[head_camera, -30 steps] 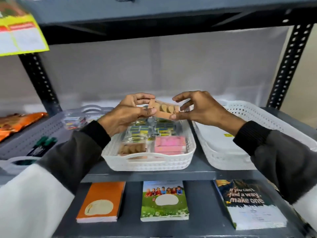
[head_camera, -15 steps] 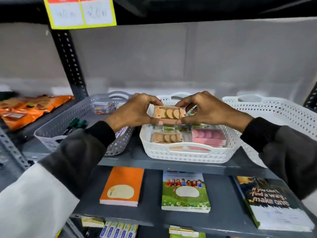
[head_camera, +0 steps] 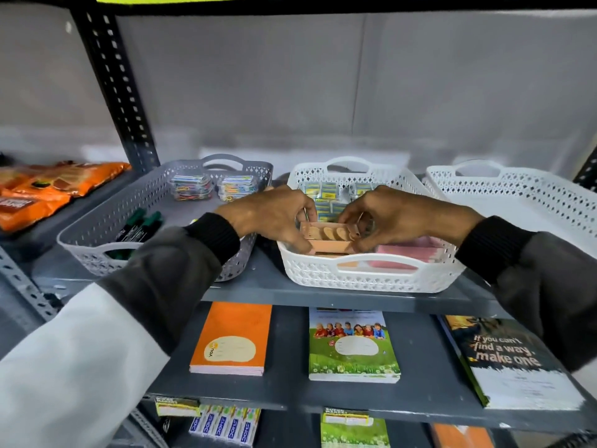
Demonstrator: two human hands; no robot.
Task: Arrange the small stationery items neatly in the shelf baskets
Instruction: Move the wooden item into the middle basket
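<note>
Over the near left corner of the middle white basket (head_camera: pixel 371 276), both hands are closed on one small peach box of erasers (head_camera: pixel 328 237), the left hand (head_camera: pixel 274 218) pinching its left end and the right hand (head_camera: pixel 400 218) its right end, fingers curled tight. The box sits level, just above what looks like a similar box beneath it, with pink packs (head_camera: pixel 410 252) to its right and yellow packs (head_camera: pixel 326 195) farther back. It looks light and stiff, a thin card carton that could dent if squeezed, so holding it by the short ends seems sensible. The grey basket (head_camera: pixel 106 253) to the left holds markers (head_camera: pixel 139 224) and clip boxes (head_camera: pixel 190 187); the far right white basket (head_camera: pixel 517 189) appears to hold nothing.
</note>
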